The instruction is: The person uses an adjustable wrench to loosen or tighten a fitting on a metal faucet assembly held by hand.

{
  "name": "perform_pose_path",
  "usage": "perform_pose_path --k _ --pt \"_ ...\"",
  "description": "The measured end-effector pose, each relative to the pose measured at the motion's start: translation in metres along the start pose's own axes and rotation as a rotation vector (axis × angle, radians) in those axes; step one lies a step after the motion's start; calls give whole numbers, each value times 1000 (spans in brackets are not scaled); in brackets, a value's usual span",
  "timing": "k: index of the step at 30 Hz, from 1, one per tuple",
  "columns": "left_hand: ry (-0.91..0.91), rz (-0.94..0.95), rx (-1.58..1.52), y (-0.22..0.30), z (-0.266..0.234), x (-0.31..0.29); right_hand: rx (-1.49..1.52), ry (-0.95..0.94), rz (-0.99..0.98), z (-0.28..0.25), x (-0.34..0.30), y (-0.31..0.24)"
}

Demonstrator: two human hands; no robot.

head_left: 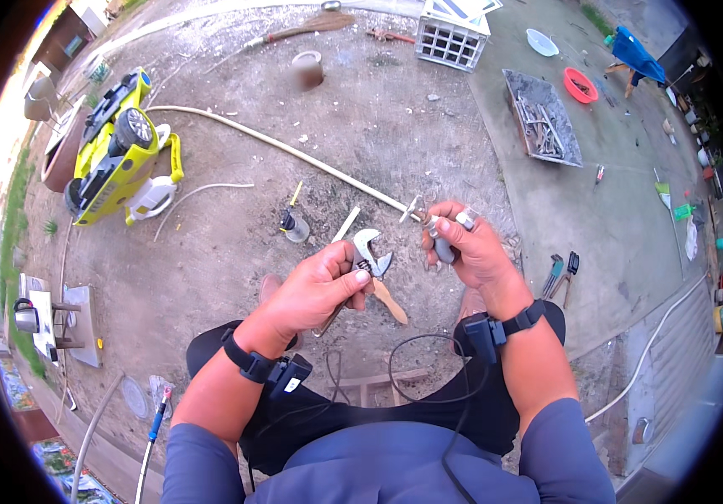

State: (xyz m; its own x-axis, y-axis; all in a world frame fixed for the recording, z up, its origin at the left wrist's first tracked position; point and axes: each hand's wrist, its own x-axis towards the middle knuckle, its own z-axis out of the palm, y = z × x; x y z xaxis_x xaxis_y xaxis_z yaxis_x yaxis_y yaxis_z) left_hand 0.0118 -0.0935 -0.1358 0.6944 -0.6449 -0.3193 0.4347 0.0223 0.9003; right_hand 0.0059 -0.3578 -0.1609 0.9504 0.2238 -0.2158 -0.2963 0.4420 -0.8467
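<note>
My left hand (333, 284) is closed around an adjustable wrench (370, 252), its open jaws pointing up and right. To the right, my right hand (472, 252) grips a grey metal fitting (444, 250) at the end of a long pale pipe (294, 153). A small cross-shaped metal part (412, 210) shows where the pipe meets the fitting; the fingers hide the rest. The wrench jaws are apart from the fitting. Below the hands, a wooden handle (390, 304) lies on the ground. A small bottle with a yellow nozzle (296, 227) stands left of the wrench.
A yellow toy car (122, 164) lies tipped on its side at left. A grey tray (575, 143) of tools, a red basin (581, 86) and a white crate (452, 42) stand farther off. Pliers-like tools (563, 275) lie at right. Black cables (395, 370) hang across my lap.
</note>
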Motion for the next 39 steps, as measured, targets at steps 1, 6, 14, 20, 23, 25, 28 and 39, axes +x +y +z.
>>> perform_pose_path --k 1,6,14,20,23,25,28,39 --pt "-3 -4 -32 -7 -5 6 17 4 19 0 4 6" --pt "43 -65 -138 -19 -16 16 70 10 99 -12 17 26" --pt "124 -94 -235 -33 -12 22 106 -9 162 -11 24 33" --pt "126 -83 -285 -33 -5 25 105 -4 152 -12 22 35" --pt "137 -76 -334 -37 -4 25 107 26 148 -9 22 33" --pt "147 -70 -363 -40 -4 26 132 65 146 -5 21 30" --pt "190 -94 -366 -37 -4 25 134 65 154 -5 21 30" --pt "265 -9 -308 -38 -4 26 113 38 156 -5 24 37"
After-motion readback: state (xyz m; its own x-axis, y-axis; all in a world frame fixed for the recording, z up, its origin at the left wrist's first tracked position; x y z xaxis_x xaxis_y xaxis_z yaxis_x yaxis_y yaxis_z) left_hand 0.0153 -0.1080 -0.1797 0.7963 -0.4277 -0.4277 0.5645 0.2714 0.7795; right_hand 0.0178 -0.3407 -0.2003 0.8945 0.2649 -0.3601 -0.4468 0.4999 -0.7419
